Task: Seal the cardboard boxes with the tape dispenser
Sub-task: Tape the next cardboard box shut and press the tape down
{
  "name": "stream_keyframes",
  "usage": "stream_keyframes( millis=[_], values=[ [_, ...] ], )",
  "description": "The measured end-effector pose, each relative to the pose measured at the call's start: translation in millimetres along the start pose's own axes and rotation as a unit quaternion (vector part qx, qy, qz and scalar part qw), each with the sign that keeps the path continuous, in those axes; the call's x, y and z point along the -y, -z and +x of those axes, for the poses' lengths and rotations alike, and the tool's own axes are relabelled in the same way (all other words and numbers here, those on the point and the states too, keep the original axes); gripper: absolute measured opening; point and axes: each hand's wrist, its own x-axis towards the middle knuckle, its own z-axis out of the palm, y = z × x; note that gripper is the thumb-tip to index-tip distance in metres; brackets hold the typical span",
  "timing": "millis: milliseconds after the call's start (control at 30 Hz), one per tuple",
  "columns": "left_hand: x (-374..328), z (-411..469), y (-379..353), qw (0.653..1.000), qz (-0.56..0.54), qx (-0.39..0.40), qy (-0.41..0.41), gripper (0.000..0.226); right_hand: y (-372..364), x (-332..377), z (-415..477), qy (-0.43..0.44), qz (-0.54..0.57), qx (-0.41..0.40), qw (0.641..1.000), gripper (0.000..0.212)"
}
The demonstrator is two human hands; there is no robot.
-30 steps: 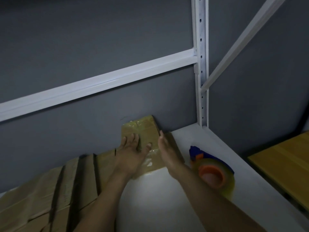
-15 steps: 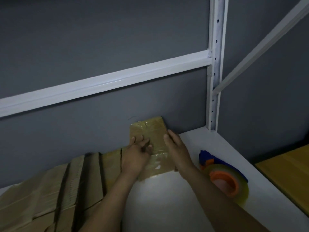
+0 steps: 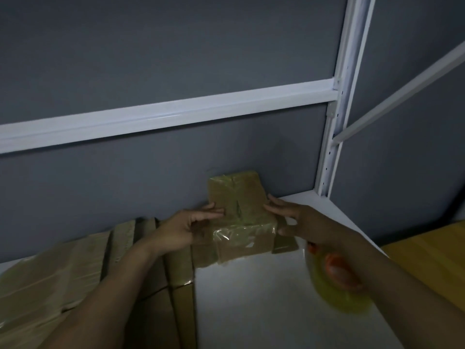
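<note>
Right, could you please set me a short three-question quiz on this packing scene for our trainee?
1. True or false: the right hand holds the tape dispenser.
2. The left hand and the right both hold: A) the taped box B) scissors C) a marker.
3. Fill in: the flat cardboard stack lies to the box's ____.
Key: 1 false, it lies on the shelf; 2 A; 3 left.

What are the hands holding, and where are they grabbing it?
The small taped cardboard box: the left hand holds its left side, the right hand its right side.
</note>
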Motion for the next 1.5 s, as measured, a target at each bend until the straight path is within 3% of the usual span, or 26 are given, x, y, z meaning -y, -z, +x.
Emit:
stream_keyframes(
  millis=[133, 233, 300, 367, 433, 467, 533, 633, 767, 867, 967, 1133, 1200, 1300, 1400, 1500],
  values=[
    [13, 7, -5, 0.998, 0.031, -0.031, -0.046, 0.058, -9, 0, 6, 0.045, -0.083, -0.074, 0.993, 0.073],
    [19, 10, -18, 0.990, 0.051, -0.105, -0.079, 0.048, -24, -8, 7, 0.062, -0.126, -0.145, 0.979, 0.075],
    [21, 11, -29, 0.969, 0.123, -0.172, -0.131, 0.046, -31, -10, 7, 0.075, -0.157, -0.184, 0.968, 0.076],
    [21, 10, -40, 0.946, 0.188, -0.216, -0.151, 0.051, -32, -1, 4, 0.037, -0.162, -0.126, 0.978, 0.086],
    [19, 9, -45, 0.943, 0.211, -0.217, -0.136, 0.064, -28, 6, 5, -0.015, -0.175, -0.050, 0.983, 0.095],
    [16, 8, -47, 0.946, 0.214, -0.210, -0.120, 0.070, -25, 9, 8, -0.020, -0.184, -0.051, 0.981, 0.088],
    [9, 11, -51, 0.954, 0.210, -0.197, -0.087, 0.077, -23, 14, 16, 0.006, -0.204, -0.106, 0.973, 0.061],
    [3, 18, -58, 0.955, 0.212, -0.203, -0.049, 0.087, -35, 13, 32, 0.046, -0.212, -0.157, 0.964, 0.064],
    [6, 20, -69, 0.935, 0.248, -0.245, -0.058, 0.076, -62, 1, 38, 0.080, -0.189, -0.225, 0.952, 0.072],
    [8, 22, -75, 0.932, 0.216, -0.282, -0.066, 0.069, -57, -12, 36, 0.143, -0.220, -0.208, 0.942, 0.066],
    [10, 21, -69, 0.939, 0.212, -0.262, -0.066, 0.065, -48, -28, 37, 0.172, -0.227, -0.153, 0.946, 0.062],
    [10, 8, -56, 0.959, 0.198, -0.192, -0.056, 0.061, -28, -36, 26, 0.169, -0.116, -0.063, 0.977, 0.048],
    [8, 8, -60, 0.960, 0.195, -0.197, -0.046, 0.063, -24, -31, 24, 0.177, -0.135, -0.103, 0.969, 0.043],
    [0, 12, -73, 0.946, 0.204, -0.251, -0.001, 0.076, -39, -15, 31, 0.192, -0.202, -0.200, 0.939, 0.053],
    [-2, 14, -79, 0.919, 0.282, -0.274, -0.028, 0.072, -53, -6, 34, 0.170, -0.220, -0.205, 0.938, 0.050],
    [-4, 10, -55, 0.957, 0.221, -0.189, -0.012, 0.060, -36, -21, 30, 0.173, -0.106, -0.150, 0.968, 0.041]
  ],
)
